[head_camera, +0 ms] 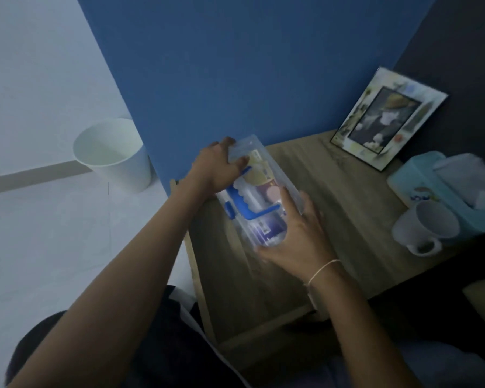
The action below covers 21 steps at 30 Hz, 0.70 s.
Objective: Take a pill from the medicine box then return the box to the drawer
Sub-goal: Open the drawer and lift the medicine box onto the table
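Over the wooden bedside table, in the head view, a clear plastic medicine box with a blue handle and blue latch is held between the two hands, its long axis running diagonally from upper left to lower right. The left hand grips the far upper end of the box, fingers curled over its edge near the blue wall. The right hand clasps the near lower end, thumb laid up along the box's right side and fingers wrapped under the bottom; a thin pale string bracelet circles that wrist. Packets in yellow, pink and purple show through the lid, though motion blur hides their details. Whether the box rests on the tabletop or hovers just above it cannot be told. Further right on the table stand a picture frame leaning against the wall, a light-blue tissue box and, just in front of it, a white mug. A white waste bin stands on the floor at left.
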Tool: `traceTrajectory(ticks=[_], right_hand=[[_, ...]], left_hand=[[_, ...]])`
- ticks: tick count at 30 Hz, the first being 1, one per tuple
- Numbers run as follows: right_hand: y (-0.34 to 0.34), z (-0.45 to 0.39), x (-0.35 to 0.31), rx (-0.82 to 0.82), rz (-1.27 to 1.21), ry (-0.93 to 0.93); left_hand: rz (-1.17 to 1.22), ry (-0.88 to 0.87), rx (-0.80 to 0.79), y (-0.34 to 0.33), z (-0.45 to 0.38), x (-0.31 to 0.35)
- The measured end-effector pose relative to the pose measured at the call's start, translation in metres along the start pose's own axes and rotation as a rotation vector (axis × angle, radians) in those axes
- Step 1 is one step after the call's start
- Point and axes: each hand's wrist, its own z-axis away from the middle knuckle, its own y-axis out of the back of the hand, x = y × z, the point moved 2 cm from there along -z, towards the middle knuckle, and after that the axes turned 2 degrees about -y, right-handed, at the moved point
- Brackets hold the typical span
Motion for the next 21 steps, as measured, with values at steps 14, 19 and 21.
traceTrajectory(ticks=[14,19,21], right_hand=[[0.046,-0.013,0.069,-0.196,0.078,-0.153],[0.035,0.002,0.071,0.083,0.124,-0.056],[0.031,0.000,0.075,0.128,0.059,-0.080]], left_hand=[[0.043,-0.047,-0.129,-0.076,0.006,0.022],[-0.275,-0.424,0.049,-0.086,0.037,0.024],[-0.359,-0.540,0.029,-0.094,0.042,0.022]])
